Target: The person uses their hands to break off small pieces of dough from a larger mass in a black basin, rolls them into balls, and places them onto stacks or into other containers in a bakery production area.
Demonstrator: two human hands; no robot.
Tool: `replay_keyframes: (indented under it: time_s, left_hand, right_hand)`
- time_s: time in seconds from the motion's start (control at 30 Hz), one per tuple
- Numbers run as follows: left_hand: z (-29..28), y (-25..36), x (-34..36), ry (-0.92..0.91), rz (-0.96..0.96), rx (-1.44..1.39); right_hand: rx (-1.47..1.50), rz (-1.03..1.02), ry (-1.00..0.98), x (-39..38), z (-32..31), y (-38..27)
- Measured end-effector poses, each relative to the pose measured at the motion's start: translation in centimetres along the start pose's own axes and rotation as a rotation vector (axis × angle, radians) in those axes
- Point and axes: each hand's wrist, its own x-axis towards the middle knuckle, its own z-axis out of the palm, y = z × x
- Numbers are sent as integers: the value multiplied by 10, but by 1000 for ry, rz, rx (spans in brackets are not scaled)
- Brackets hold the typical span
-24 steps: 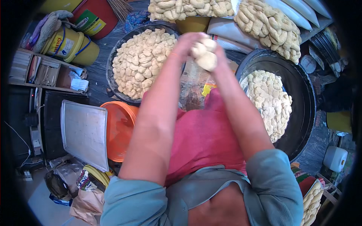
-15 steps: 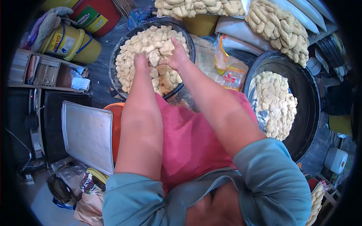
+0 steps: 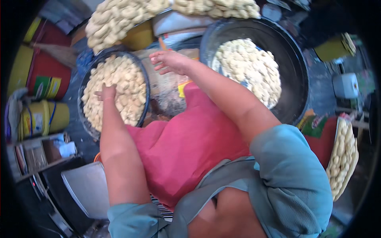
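My left hand (image 3: 107, 93) is over a dark round basin (image 3: 147, 85) heaped with pale dough pieces (image 3: 127, 77). Its fingers are apart, and I see nothing in them; whether they touch the dough is hard to tell. My right hand (image 3: 171, 62) hangs in the air between this basin and a larger black basin (image 3: 295, 67) on the right. Its fingers are spread and hold nothing. Inside the larger basin sits a mound of pale, floured dough pieces (image 3: 252, 67).
Trays of twisted dough (image 3: 119, 20) stand along the far side, partly over a yellow bucket (image 3: 139, 36). Red and yellow buckets (image 3: 49, 75) are at the left, above a metal tray (image 3: 87, 188). Another tray of dough (image 3: 342, 158) is at the right. Pink cloth (image 3: 190, 135) covers my lap.
My view has swung to the right. My right hand has come out of the left basin toward the larger one, while my left hand stays over the dough. Both hands have moved apart.
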Motion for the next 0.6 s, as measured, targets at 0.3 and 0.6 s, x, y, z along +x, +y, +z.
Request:
replay_keyframes:
  time_s: [0.3,0.6]
  left_hand:
    - [-57,218,-216,196,1094,-207]
    - [111,329,-481,-728,1011,-480]
  right_hand:
    - [-223,212,566,-223,-216,109]
    - [-199,489,1291,-403,-398,267]
